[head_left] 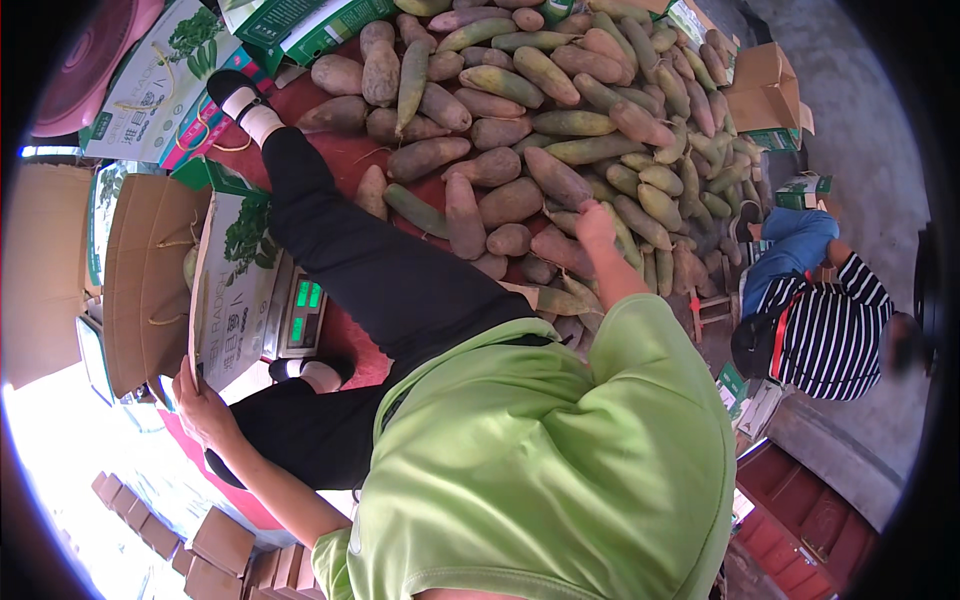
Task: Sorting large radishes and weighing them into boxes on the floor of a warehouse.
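Note:
My right hand reaches into the heap and is closed on the lower end of a large purplish-brown radish, which lies over the others. Around it are many long radishes, some green, some brownish. On the left, my left hand grips the near edge of a white carton printed with green leaves. That carton stands open, brown flaps out, at a scale with lit green displays. Its inside is mostly hidden from me.
My legs in black trousers stretch between carton and heap. Another white carton and a pink basin are at upper left. A person in a striped top sits at the right, near an open brown box. Small brown boxes are at lower left.

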`<action>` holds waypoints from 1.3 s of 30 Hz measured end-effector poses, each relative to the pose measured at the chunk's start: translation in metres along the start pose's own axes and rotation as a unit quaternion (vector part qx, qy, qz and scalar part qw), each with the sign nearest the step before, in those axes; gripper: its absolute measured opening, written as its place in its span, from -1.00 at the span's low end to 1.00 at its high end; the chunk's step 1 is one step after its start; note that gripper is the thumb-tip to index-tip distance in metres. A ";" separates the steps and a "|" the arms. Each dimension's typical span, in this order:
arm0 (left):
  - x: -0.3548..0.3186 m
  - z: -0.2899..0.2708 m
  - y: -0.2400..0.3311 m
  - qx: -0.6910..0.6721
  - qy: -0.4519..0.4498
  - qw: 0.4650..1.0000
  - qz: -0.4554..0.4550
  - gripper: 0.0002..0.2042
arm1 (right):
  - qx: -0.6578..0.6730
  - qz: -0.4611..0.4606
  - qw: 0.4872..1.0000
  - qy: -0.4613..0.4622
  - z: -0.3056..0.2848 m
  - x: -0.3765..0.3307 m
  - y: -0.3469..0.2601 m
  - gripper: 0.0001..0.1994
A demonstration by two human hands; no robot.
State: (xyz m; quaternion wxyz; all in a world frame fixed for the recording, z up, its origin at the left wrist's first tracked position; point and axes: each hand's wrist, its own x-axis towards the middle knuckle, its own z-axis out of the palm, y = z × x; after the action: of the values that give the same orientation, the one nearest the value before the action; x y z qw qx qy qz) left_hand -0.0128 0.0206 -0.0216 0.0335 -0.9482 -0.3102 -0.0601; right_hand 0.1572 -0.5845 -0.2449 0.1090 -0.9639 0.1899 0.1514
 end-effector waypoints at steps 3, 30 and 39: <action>0.000 0.001 -0.002 0.003 0.006 1.000 0.001 -0.66 | 0.033 0.089 0.993 0.073 -0.004 0.017 0.027 -0.80; 0.001 -0.002 0.002 -0.011 -0.009 1.000 -0.017 -0.63 | 0.627 0.350 0.696 -0.011 -0.015 0.036 0.032 -0.71; 0.002 -0.005 0.001 -0.022 -0.016 0.999 -0.026 -0.61 | 0.641 0.198 0.735 0.103 -0.073 0.017 -0.022 -0.81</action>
State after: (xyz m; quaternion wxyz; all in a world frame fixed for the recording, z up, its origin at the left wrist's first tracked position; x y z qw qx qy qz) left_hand -0.0111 0.0201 -0.0162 0.0064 -0.9412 -0.3339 -0.0521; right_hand 0.1989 -0.5901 -0.1794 0.6482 -0.6164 0.4382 -0.0885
